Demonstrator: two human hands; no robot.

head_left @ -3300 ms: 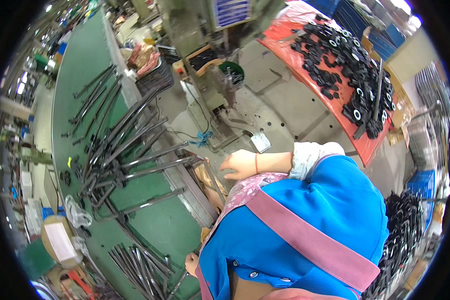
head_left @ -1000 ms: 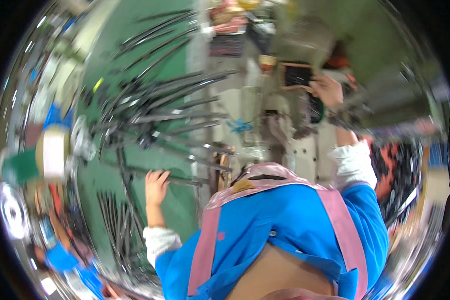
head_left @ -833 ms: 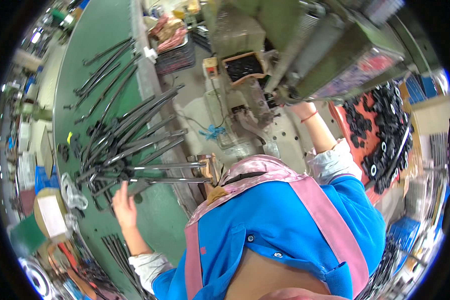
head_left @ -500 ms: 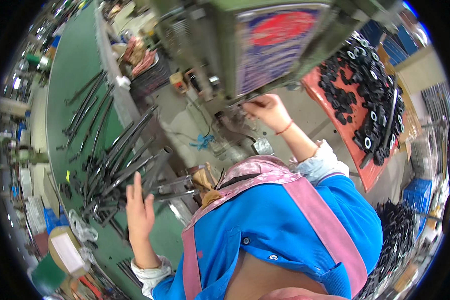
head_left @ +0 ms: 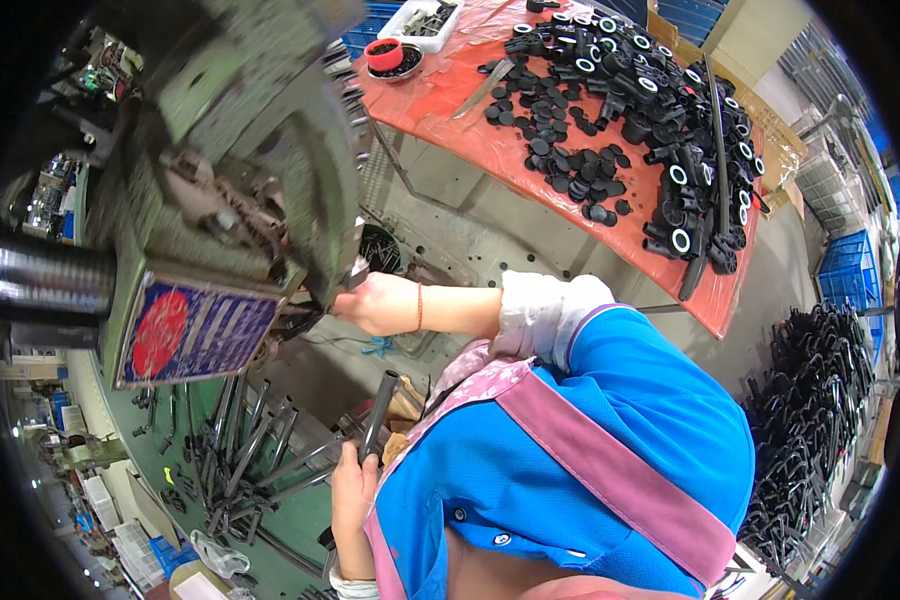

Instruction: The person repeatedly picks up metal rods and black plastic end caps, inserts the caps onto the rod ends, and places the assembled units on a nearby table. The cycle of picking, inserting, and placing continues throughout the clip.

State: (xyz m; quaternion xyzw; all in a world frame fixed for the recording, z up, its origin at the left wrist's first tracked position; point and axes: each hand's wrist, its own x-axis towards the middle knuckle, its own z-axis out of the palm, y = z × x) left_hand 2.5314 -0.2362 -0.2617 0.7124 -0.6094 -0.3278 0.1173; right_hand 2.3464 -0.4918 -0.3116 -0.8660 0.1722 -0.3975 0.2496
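My left hand [head_left: 350, 500] is closed around a black metal tube [head_left: 378, 412] that tilts upward in front of my apron. Out ahead, my right hand [head_left: 378, 304] reaches to the underside of a green press machine [head_left: 195, 250]. Its fingers are curled together at the machine's edge, and whatever they hold is too hidden to name. Below the machine, a pile of black tubes [head_left: 240, 440] lies on the green worktable [head_left: 145, 415].
A red-covered table [head_left: 450, 125] carries black fittings with white rings [head_left: 678, 175], loose black discs [head_left: 570, 165], a white tray [head_left: 420, 25] and a red cup [head_left: 383, 53]. Stacked black parts [head_left: 805, 410] stand at the right, beside blue crates [head_left: 850, 270].
The view has swung toward the right. My left hand was spread over the tube pile and now grips a tube. The right hand stays at the machine.
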